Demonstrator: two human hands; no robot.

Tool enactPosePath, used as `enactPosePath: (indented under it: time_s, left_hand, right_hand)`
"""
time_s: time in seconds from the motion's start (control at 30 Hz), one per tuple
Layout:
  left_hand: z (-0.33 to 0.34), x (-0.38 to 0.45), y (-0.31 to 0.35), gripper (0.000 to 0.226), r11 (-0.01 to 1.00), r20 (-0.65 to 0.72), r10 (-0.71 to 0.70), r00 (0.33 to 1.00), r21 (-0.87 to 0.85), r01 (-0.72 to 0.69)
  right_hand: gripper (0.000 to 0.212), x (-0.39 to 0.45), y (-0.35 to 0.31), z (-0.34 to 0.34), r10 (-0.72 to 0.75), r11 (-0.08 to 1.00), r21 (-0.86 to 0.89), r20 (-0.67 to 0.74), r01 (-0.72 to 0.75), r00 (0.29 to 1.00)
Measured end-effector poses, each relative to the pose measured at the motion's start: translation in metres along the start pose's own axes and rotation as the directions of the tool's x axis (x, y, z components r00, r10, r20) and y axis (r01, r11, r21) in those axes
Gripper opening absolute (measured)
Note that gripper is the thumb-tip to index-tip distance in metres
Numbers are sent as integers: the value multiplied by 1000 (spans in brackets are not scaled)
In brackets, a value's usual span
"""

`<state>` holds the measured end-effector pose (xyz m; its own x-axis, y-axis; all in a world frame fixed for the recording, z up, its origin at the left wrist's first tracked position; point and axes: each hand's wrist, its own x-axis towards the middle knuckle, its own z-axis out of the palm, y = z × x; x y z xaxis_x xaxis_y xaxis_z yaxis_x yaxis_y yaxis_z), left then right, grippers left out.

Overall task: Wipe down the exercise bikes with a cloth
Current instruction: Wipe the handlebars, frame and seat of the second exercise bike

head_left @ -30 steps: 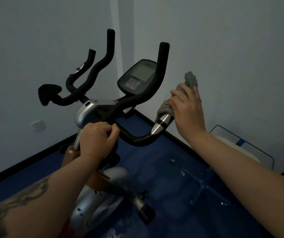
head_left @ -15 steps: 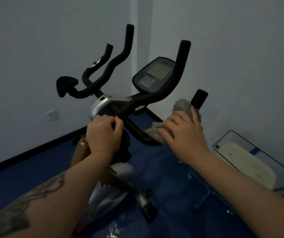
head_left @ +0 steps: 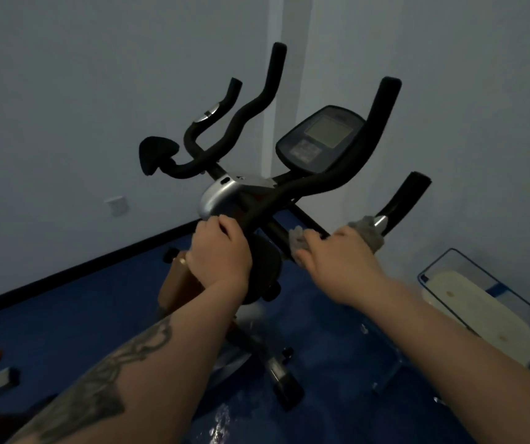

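Left hand (head_left: 220, 251) curls round the bike's handlebar (head_left: 305, 187); right hand (head_left: 342, 256) seemingly grips the grey cloth (head_left: 368, 232), wrapped round the right grip.

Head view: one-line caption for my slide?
Right hand wipes the bike's handlebar with a grey cloth; left hand steadies it.

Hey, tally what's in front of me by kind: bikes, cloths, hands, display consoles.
Exercise bike: 1
Grey cloth: 1
Hands: 2, left hand, right hand
Display console: 1
Total: 5
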<state>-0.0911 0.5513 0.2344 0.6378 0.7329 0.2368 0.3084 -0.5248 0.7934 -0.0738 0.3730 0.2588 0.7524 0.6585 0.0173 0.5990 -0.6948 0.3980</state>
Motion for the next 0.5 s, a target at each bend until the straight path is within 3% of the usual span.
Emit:
enactPosePath:
  time_s: [0.1,0.2,0.27,0.33,0.4,0.5]
  left_hand:
    - [2,5,-3,38,994,60,-61,996,-82,66]
    - [0,4,-3,38,994,98,-45,994,-90,54]
    - [-2,3,-3,38,992,125,-24,992,-121,39]
    - [-3,2,-5,39,990,141,40,989,-139,-20]
    - [-3,2,-7,39,982,142,154,978,-131,-136]
    - [-4,4,-9,38,968,143,221,965,-150,-199]
  right_hand:
    - [37,28,-2,-8,132,964,213,141,-160,981]
    - [35,59,-9,-12,171,854,453,225,-258,959]
    - [39,55,-13,-10,226,813,506,185,-290,956]
    - [47,33,-16,-5,251,867,433,44,-245,967]
    - [57,12,-18,1,182,921,367,-99,-134,978]
    - [56,14,-13,-4,207,890,431,-87,-150,974]
